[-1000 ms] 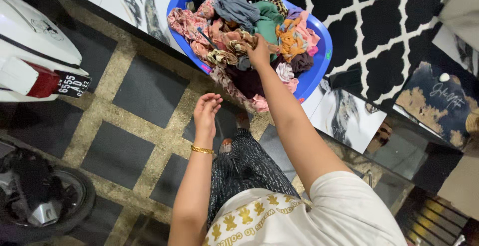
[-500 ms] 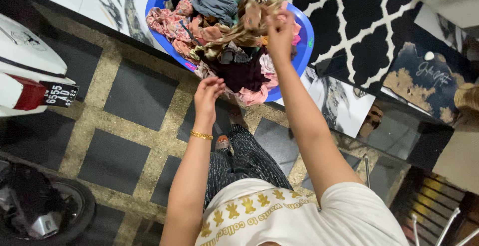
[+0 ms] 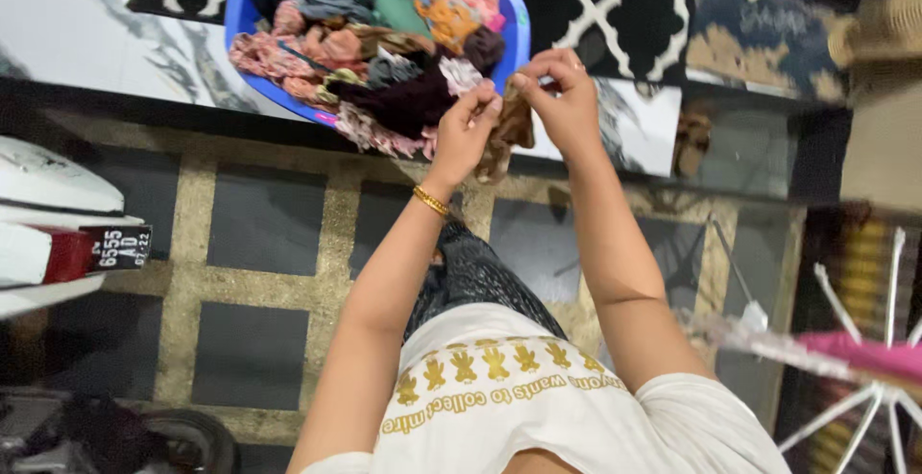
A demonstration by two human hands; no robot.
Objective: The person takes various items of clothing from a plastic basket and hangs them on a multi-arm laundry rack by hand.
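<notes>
Both arms reach far forward with elbows slightly bent, the left hand (image 3: 465, 133) and right hand (image 3: 560, 99) close together, fingers pinched shut.

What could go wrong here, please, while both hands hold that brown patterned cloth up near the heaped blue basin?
1. The brown patterned cloth is pinched only at its top edge by the left hand and right hand; it might slip to the tiled floor.
2. The clothes spill over the near rim of the blue basin, so a brush could drag some out.
3. The drying rack at the right elbow could catch the arm.
</notes>
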